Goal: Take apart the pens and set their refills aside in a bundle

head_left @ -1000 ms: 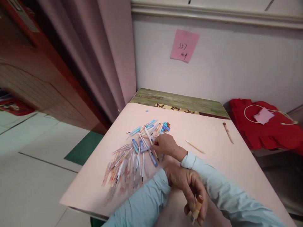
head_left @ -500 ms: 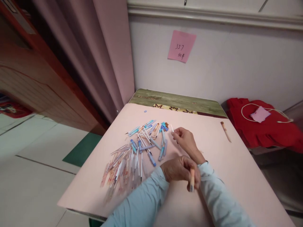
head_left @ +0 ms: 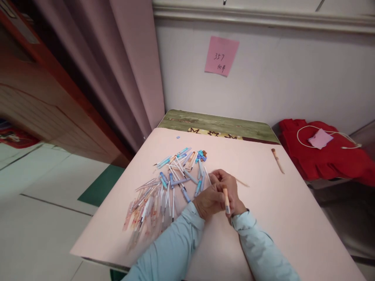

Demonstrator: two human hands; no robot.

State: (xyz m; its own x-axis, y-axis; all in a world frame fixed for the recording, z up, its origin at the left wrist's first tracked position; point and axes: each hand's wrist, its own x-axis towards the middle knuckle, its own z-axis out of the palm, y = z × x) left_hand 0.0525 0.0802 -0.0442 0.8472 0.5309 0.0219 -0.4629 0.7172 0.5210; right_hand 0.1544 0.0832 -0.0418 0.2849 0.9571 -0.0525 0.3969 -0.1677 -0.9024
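My left hand (head_left: pixel 209 200) is closed around a short orange pen piece (head_left: pixel 226 201), brown at its upper end and pale at its lower tip. Right against it is my right hand (head_left: pixel 227 185), fingers pinched together. A thin white pen refill (head_left: pixel 207 175) sticks out at my right fingertips, its lower end hidden. Just left of both hands lie blue and lilac pen barrels (head_left: pixel 200 181). Beyond them sits a small heap of blue and brown caps (head_left: pixel 201 156). Behind my right hand a thin pale stick (head_left: pixel 242 182) lies on the table, partly covered.
Many refills and clear, peach-tinted pen parts (head_left: pixel 146 210) spread over the left of the pink-covered table (head_left: pixel 278 218). One assembled-looking brown-ended pen (head_left: pixel 277 160) lies at the right. A red cloth (head_left: pixel 304 156) with a white cord is beyond the right edge. A wall stands behind.
My right hand has drawn back towards me with the refill and now meets my left hand. The orange piece has risen and shifted slightly left in my left hand.
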